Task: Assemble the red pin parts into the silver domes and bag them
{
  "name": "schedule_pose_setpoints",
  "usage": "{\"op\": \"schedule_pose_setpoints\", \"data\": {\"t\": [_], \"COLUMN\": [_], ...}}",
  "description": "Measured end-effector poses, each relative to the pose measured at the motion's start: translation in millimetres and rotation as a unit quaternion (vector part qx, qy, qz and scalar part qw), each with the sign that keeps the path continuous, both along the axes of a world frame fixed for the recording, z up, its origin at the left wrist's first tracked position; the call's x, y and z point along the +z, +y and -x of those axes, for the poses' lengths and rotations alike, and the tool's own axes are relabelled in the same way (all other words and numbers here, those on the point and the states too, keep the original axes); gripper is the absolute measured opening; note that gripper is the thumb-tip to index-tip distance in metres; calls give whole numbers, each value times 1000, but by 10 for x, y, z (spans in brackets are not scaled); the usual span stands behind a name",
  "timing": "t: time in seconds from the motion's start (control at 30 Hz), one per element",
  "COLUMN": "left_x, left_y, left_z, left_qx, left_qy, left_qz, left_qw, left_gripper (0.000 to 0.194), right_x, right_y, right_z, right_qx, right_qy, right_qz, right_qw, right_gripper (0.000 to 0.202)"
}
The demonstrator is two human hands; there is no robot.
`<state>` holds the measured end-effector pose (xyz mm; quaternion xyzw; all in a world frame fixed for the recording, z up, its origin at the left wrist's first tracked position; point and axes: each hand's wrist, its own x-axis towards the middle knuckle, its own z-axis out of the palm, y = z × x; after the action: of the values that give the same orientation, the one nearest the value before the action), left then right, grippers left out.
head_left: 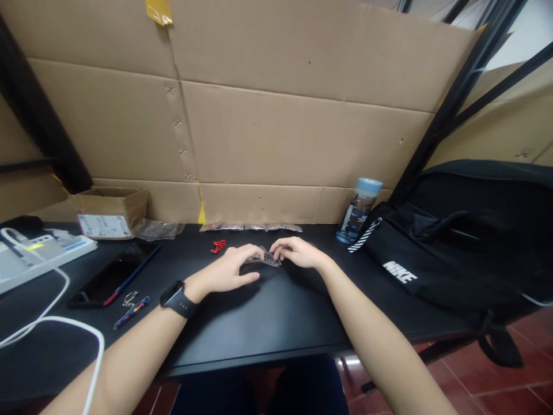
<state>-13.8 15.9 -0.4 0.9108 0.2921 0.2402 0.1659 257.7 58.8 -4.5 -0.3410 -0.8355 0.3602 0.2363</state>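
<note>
Lying between the fingers of the left hand [235, 268] and right hand [296, 252], the small crinkled clear plastic packet [266, 257] is touching both; grip is unclear. Behind, shiny flat packets [250, 227] are lining the ribbed-seamed brown cardboard wall [268, 138].

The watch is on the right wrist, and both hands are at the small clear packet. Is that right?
Not quite: the head view shows the watch on the left wrist, not the right. The rest stands: the left hand and right hand are both at the small clear packet.
</note>
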Motion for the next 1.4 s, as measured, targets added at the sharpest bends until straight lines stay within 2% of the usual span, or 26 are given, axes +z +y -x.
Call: {"op": "schedule_pose_setpoints", "data": {"t": [0.13, 0.3, 0.47, 0.63, 0.87, 1.0, 1.13, 1.4], "left_x": [-5, -9, -122, -178, -141, -132, -134, -131], "left_y": [4, 5, 75, 126, 129, 118, 95, 84], "left_z": [26, 45, 15, 9, 51, 72, 76, -39], "left_qx": [5, -15, -5, 0, -15, -5, 27, 119], "left_qy": [-7, 21, -3, -29, -20, -11, 12, -25], "left_qz": [5, 17, 9, 11, 38, 54, 38, 29], "left_qw": [1000, 1000, 1000, 1000, 999, 998, 999, 992], "left_gripper": [42, 65, 59, 63, 58, 70, 79, 67], "right_x": [-47, -84, -69, -40, -32, -51, -71, -113], "right_y": [-6, -7, -8, -32, -48, 0, 39, 50], "right_z": [70, 121, 126, 132, 156, 141, 93, 122], "right_qx": [8, 4, 12, 11, -53, -108, -160, -134], "right_qy": [-18, -40, -61, -67, -76, -63, -38, 8], "right_qz": [-19, -58, -103, -134, -98, -87, -75, -35], "right_qw": [1000, 998, 993, 989, 991, 988, 983, 990], "right_gripper": [34, 17, 16, 12, 7, 8, 9, 14]}}
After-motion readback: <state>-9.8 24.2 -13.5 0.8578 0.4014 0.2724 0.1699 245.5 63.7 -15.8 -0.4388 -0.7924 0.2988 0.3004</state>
